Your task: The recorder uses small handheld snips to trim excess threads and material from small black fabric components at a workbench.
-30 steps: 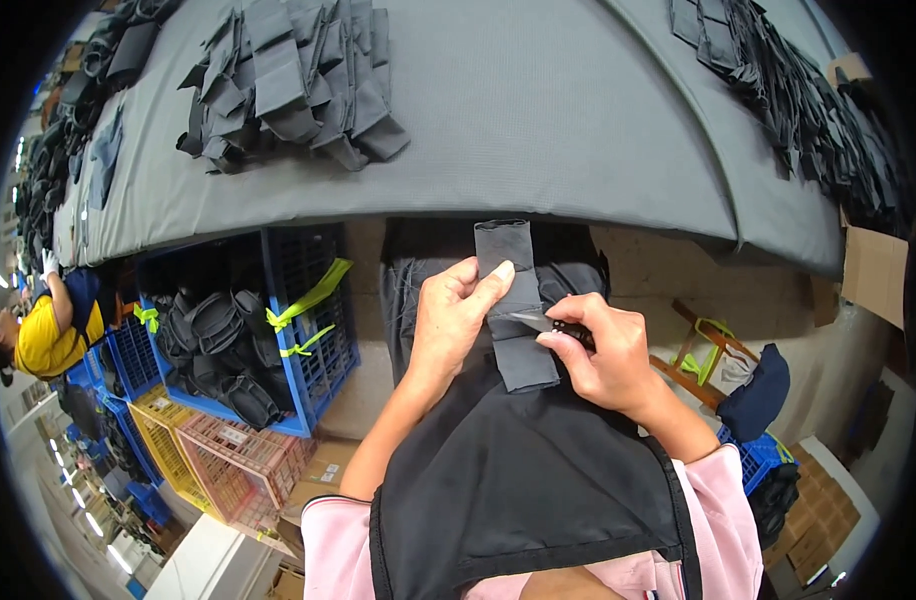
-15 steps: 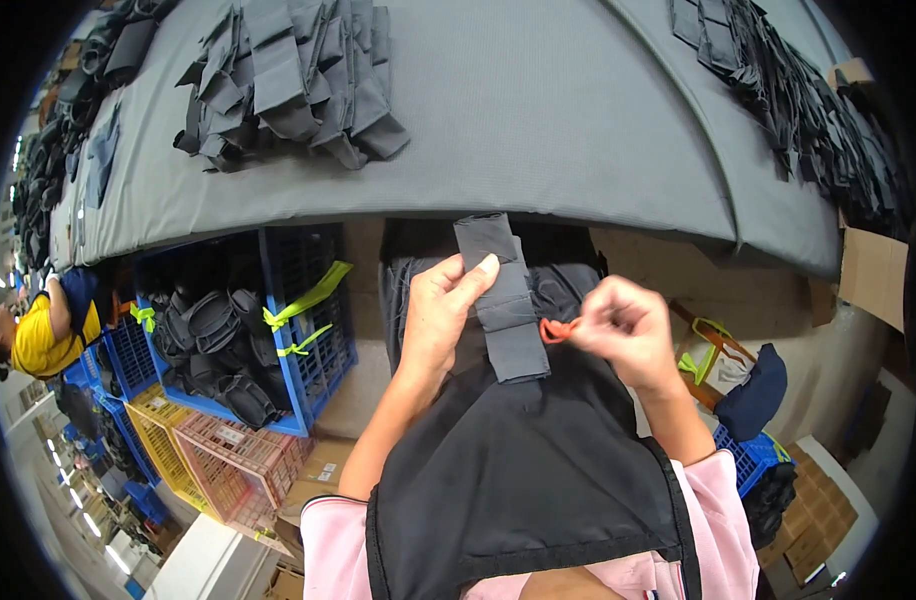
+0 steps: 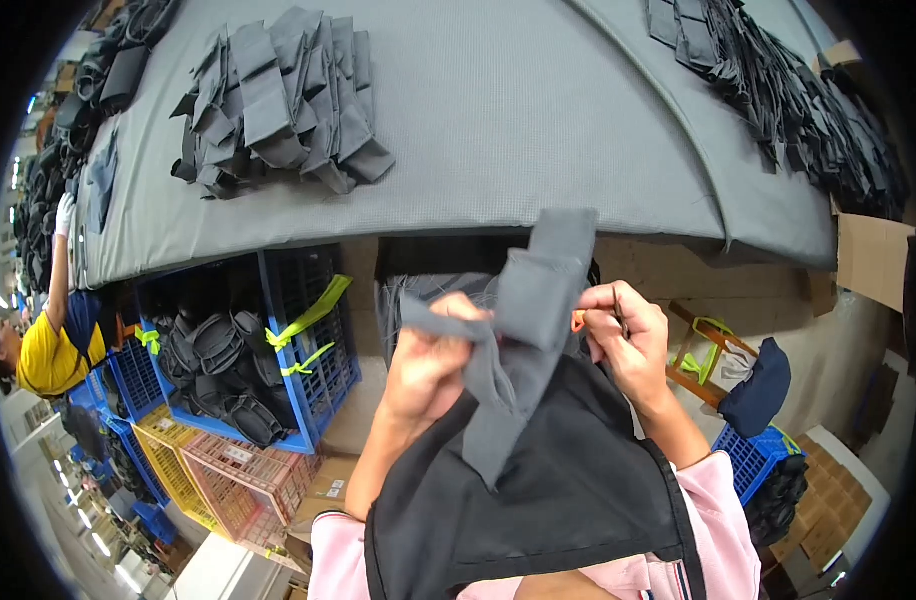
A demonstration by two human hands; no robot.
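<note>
My left hand (image 3: 423, 375) is closed on a grey fabric strip (image 3: 538, 310) with stitched, folded sections. The strip stands tilted above my lap, its upper end leaning right, and a loose flap bends over my left fingers. At its right edge is my right hand (image 3: 626, 345), closed around small orange-handled scissors (image 3: 578, 321). Only an orange loop and a dark part between the fingers show; the rest is hidden. Whether the scissors touch the fabric, I cannot tell. A black apron (image 3: 538, 480) covers my lap beneath both hands.
On the grey padded table (image 3: 478, 130) lie a pile of grey strips (image 3: 278, 110) and, far right, dark strips (image 3: 768, 90). A blue crate (image 3: 308, 400) of black pieces stands left, beside a pink crate (image 3: 243, 470). A person in yellow (image 3: 58, 345) reaches across the table's left end.
The strip has swung from nearly upright to leaning right, and a flap now folds over my left hand. My right hand has turned, with the scissors closer to the strip's edge.
</note>
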